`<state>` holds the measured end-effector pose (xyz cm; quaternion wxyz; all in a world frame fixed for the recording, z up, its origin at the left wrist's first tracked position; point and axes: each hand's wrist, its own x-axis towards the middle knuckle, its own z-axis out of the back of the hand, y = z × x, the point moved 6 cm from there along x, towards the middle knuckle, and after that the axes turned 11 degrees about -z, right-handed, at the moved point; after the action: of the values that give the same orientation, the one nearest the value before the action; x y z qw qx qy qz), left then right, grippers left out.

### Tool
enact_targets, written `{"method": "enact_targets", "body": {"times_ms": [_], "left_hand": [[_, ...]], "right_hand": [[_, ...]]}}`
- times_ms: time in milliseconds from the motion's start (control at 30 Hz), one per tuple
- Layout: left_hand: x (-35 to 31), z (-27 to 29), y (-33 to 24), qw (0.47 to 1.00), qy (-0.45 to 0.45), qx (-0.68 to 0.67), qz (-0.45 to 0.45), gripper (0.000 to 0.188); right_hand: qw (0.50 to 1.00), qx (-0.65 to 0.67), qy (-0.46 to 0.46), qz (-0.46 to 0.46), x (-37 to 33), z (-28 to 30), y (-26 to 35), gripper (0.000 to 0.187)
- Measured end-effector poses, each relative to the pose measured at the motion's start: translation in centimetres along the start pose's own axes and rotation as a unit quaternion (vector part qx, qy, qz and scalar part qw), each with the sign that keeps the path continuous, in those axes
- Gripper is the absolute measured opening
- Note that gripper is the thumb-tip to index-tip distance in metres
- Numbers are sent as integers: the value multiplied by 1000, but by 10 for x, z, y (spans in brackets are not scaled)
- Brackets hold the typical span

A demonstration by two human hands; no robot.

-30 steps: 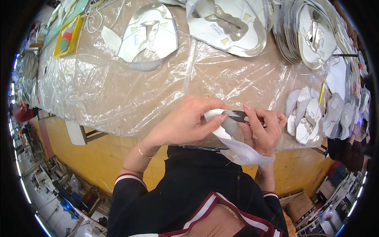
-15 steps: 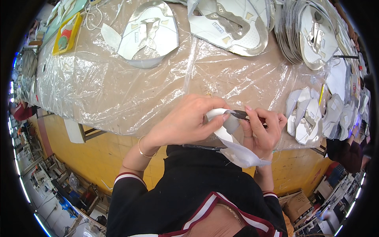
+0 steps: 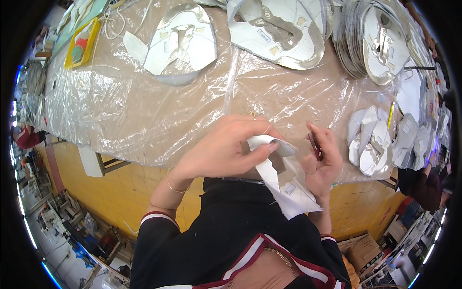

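My left hand (image 3: 231, 147) pinches the upper edge of a white shoe upper (image 3: 290, 190) between thumb and fingers. The upper is bent over, and its lower part hangs past the table's near edge in front of my body. Just to its right, my right hand (image 3: 325, 161) is closed around small thread snips (image 3: 315, 147) with a dark red handle. Most of the snips lies hidden in the palm, and the blades cannot be made out. A gap shows between the right fingertips and the edge held by my left hand.
Clear plastic film covers the brown table (image 3: 168, 108). A flat white and silver upper (image 3: 204, 41) lies at the far left, larger ones (image 3: 308, 45) further right. A tall stack of uppers (image 3: 353, 43) stands far right, smaller pieces (image 3: 370, 142) nearer. A yellow tray (image 3: 72, 58) sits left.
My right hand has drawn the snips back from the upper's edge, and the blades no longer show there. The upper's hanging part has swung and unfolded, showing more of its white face.
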<state>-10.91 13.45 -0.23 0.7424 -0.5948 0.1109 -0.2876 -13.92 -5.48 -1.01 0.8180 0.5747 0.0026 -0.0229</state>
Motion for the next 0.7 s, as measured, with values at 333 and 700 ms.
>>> {"method": "enact_targets", "body": {"times_ms": [333, 700], "left_hand": [[6, 1, 0, 999, -27, -31, 22, 16], [10, 3, 10, 989, -54, -131, -52, 17]], "right_hand": [[999, 11, 53, -6, 1, -10, -5, 25], [987, 106, 114, -33, 6, -8, -7, 20]]}}
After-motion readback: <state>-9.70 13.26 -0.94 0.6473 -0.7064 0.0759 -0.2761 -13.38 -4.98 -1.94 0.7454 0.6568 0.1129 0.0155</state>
